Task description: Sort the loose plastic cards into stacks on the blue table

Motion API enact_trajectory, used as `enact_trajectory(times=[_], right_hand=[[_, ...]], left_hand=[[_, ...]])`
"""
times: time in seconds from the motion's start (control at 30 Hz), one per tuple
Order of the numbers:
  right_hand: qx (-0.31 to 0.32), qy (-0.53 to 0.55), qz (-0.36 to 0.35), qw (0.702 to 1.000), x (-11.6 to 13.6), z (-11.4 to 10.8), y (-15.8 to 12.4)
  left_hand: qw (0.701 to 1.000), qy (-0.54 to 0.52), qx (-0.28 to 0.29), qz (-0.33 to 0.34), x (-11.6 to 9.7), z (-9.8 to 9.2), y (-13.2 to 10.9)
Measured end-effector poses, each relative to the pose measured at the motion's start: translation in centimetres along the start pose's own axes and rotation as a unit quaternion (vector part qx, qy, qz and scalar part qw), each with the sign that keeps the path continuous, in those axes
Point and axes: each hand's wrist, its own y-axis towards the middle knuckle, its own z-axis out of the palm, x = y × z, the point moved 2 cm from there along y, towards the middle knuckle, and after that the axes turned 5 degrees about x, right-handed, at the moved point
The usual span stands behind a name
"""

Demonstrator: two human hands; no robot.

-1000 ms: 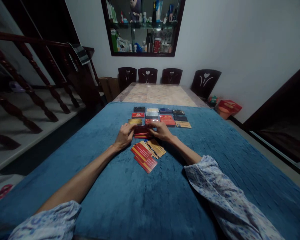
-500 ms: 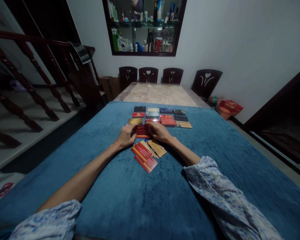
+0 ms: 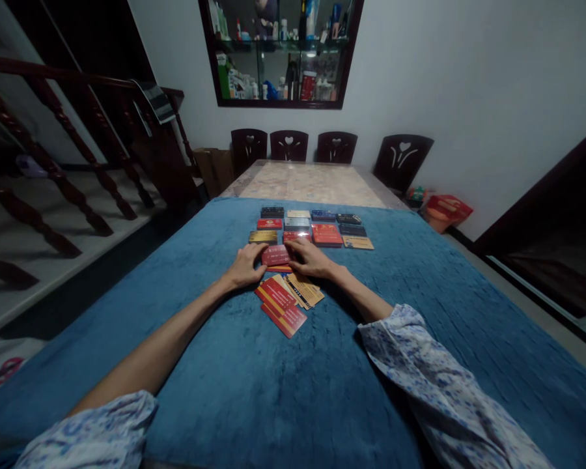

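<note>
Red and shiny, a card (image 3: 277, 255) sits between the two hands, on top of a small card pile (image 3: 279, 268) with a bit of orange showing at its near edge. The left hand (image 3: 245, 266) pinches the left end, thumb near and fingers far. The right hand (image 3: 312, 258) pinches the right end the same way. I cannot tell how many cards are in there.

I think the step is making the pile neat, with the edges all even. The next move calls for soft, even pushes from both sides, so that no card slips out.

Just in front of the pile, nearer the person, loose red-and-yellow cards (image 3: 279, 296) lie spread out, partly on top of each other. A tan card with a dark stripe (image 3: 305, 291) lies beside them, tipped at a slant. If those are to be tidied too, they need picking up and turning straight.

Past the hands are more piles in rows. A gold pile (image 3: 265, 237) is close to the left fingers, and a big red pile (image 3: 327, 234) is past the right hand. All of it rests on a blue cloth (image 3: 200, 391) over the bench (image 3: 312, 182). Dark wooden chairs (image 3: 249, 144) stand at the far end.
</note>
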Motion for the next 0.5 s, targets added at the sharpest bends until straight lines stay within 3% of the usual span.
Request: enact_trajectory(times=[0.5], right_hand=[[0.002,0.056,-0.004,0.998,-0.7,-0.5,0.1]], left_hand=[[1.0,-0.011,0.015,-0.024,1.2,0.5,0.2]])
